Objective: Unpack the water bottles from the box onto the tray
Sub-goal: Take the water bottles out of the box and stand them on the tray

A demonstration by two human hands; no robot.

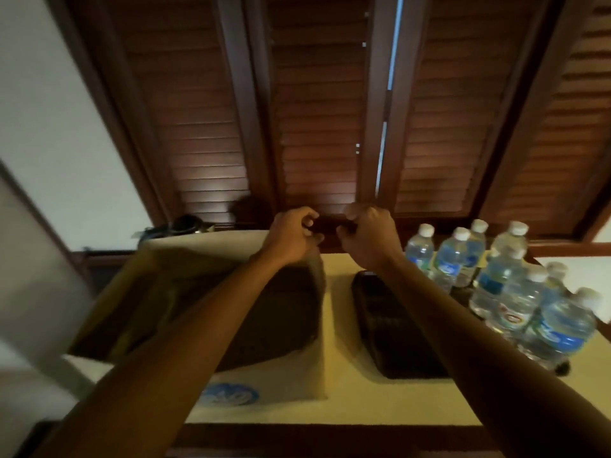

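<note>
Water bottles (515,289): a cluster of clear bottles with white caps and blue labels stands upright at the right end of the bench (340,404), packed close together. They appear to rest on a dark tray (463,294), of which only a narrow strip shows between the bottles.

Box (185,292): open cardboard box at the left of the bench, interior dark; no contents can be made out. A blue round print shows on its near face.

Between the box and the bottles lies a dark oblong object (393,325), flat on the bench; blur prevents identification.

Left hand (291,236) and right hand (370,236): both are raised above the far edge of the bench, near each other, the fingers (310,223) curled inward. Whether they grip anything cannot be determined; a small dark shape between them is unclear.

Behind the bench stand dark wooden louvred shutters (317,110), with a narrow slit of light between two panels.
</note>
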